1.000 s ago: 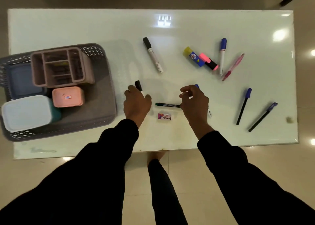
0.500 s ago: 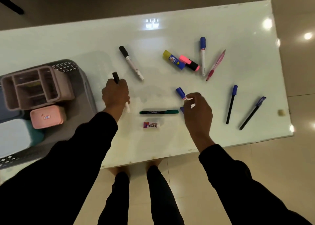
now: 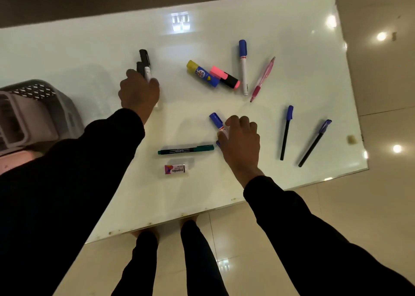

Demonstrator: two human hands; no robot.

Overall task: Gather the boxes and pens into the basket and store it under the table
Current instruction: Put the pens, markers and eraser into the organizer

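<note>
At the left edge of the white table (image 3: pixel 89 49) a grey basket (image 3: pixel 45 91) is sitting half out of view, holding a pinkish organiser box (image 3: pixel 27 118) and a small pink box (image 3: pixel 13 161). Right of it, the left hand (image 3: pixel 139 93) is curling its fingers around two black-capped markers (image 3: pixel 144 64). Further right, a green marker (image 3: pixel 186 149) and an eraser (image 3: pixel 175 169) are lying near the front edge. The right hand (image 3: pixel 241 143) is gripping a blue-capped marker (image 3: pixel 216 120) with bent fingers. Behind it a glue stick (image 3: pixel 202 73), a pink highlighter (image 3: pixel 224 77), a blue-capped white marker (image 3: pixel 243 67) and a pink pen (image 3: pixel 262 79) are lying close together. Two dark pens with blue caps (image 3: pixel 286 132) (image 3: pixel 314 143) are resting at far right
</note>
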